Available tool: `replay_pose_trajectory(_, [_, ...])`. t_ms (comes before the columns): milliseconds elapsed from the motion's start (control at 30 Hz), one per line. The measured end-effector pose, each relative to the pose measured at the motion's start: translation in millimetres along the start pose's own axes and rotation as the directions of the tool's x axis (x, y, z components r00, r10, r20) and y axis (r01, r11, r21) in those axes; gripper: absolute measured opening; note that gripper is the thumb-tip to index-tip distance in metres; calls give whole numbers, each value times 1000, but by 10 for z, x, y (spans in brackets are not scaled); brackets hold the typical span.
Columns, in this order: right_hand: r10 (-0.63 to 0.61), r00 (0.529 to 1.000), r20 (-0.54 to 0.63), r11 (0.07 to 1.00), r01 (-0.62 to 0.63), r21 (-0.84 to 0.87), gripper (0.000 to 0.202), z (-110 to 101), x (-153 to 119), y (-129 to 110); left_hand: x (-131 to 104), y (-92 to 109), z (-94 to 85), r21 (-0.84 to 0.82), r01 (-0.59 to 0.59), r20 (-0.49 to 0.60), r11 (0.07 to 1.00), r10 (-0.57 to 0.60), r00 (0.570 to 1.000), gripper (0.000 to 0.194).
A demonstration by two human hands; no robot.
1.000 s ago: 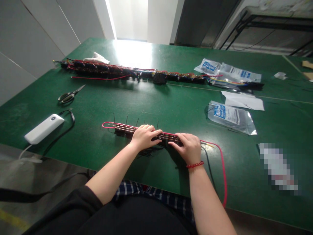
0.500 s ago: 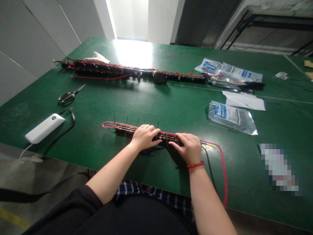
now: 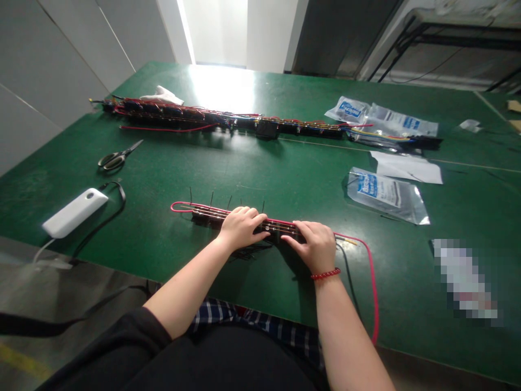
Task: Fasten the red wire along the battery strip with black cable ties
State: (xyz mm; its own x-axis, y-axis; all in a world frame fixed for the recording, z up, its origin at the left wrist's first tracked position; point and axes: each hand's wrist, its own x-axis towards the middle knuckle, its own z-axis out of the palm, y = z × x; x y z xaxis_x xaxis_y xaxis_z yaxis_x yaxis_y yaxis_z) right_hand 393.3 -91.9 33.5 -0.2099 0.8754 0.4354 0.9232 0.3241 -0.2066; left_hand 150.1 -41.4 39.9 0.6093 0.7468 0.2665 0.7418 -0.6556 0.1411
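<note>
A short black strip assembly with thin wires along its top lies at the near side of the green table. My left hand grips its middle, thumb on the near side and fingers over the top. Closer to the right end, my right hand holds the same strip between thumb and fingers. A red wire runs along the strip, loops at the left end and trails off the right end. Several thin black ties stick up from its far side. Dark strands lie beneath, partly hidden by my left hand.
Across the far part of the table lies a long wired bundle. Scissors and a white power bank are at the left. Plastic bags and white paper lie at the right.
</note>
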Motion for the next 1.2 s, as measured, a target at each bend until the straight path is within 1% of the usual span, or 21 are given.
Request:
replay_pose_trajectory(133, [3,1000,3,1000,-3,0,45,1,1,-2,-4,2,13,-5,7,-5,1000,-7,1000,48])
replay_pose_trajectory(267, [6,1000,4,1000,-6,-1,46,4,1,-2,-7,2,47,-20,57,-27,998,-57,998,56])
replay_pose_trajectory(500, [10,1000,5,1000,-10,3,46,5,1,-3,-1,3,42,0,47,-21,999,-47,999,46])
replay_pose_trajectory(767, [6,1000,8,1000,-6,-4,47,-6,5,-9,-7,3,29,-28,48,-34,998,-49,998,46])
replay_pose_trajectory(900, [4,1000,3,1000,-4,-3,47,4,3,-4,3,6,18,-40,60,-7,997,-61,998,45])
replay_pose_trajectory(1000, [1,1000,-6,1000,-2,-9,47,11,1,-1,16,12,-21,-67,65,29,996,-64,998,45])
replay_pose_trajectory(1100, [-5,1000,-13,1000,4,-12,47,12,0,-1,19,-6,-111,-135,29,56,990,-22,998,39])
replay_pose_trajectory(1167, [-12,1000,-13,1000,12,-18,46,10,0,-1,5,-50,-194,-159,29,11,987,-28,1000,31])
replay_pose_trajectory(1200, [-15,1000,-14,1000,15,-21,46,9,0,-1,-8,-83,-237,-149,80,-39,986,-87,995,28])
